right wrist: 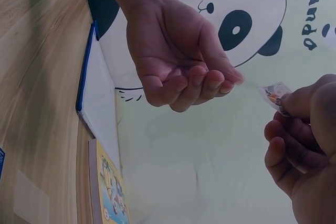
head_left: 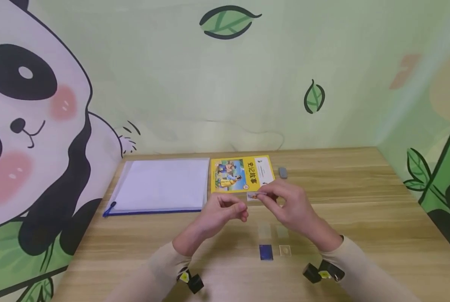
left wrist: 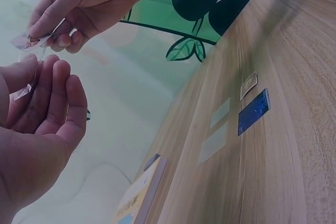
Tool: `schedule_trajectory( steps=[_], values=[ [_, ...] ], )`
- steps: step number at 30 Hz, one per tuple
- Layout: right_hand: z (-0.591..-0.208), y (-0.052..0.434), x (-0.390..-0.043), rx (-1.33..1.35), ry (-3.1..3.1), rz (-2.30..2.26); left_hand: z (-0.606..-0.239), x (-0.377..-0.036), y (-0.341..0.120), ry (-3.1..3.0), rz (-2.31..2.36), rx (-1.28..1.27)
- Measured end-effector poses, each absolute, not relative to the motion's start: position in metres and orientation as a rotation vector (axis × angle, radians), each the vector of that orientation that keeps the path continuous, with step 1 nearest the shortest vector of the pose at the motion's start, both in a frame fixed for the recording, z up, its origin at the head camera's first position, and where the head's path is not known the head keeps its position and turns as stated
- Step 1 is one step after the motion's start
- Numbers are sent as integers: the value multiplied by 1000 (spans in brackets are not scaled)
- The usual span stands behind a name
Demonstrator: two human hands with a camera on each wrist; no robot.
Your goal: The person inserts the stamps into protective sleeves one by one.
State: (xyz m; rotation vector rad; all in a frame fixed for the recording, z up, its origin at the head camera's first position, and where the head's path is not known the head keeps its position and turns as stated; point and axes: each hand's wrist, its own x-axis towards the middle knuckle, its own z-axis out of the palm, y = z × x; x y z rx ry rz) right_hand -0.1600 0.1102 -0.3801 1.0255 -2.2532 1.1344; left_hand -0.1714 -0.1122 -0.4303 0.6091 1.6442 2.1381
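Observation:
Above the middle of the wooden table [head_left: 360,201], my right hand [head_left: 285,203] pinches a small picture card [head_left: 255,196] between thumb and forefinger. The same card [right wrist: 274,94] shows in the right wrist view and in the left wrist view [left wrist: 26,40]. My left hand [head_left: 228,212], fingers curled, pinches a thin clear sleeve [right wrist: 249,82], seen as a clear sliver [left wrist: 21,93] at its fingertips. The card's end is at the sleeve's edge; the two hands are close together.
On the table below the hands lie a blue card [head_left: 265,252], a pale clear-cased card [head_left: 285,251] and two translucent sleeves [head_left: 264,231]. Farther back are a yellow book [head_left: 241,173], a clear zip folder [head_left: 161,186] and a grey eraser [head_left: 283,172]. Walls close three sides.

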Motion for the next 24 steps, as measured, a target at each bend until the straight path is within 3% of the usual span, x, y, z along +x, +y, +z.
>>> schedule_trajectory(
  steps=[24],
  values=[
    [-388,114,-159,1072,-2177,1108,-430,-170,-110,1645,2154,535]
  ],
)
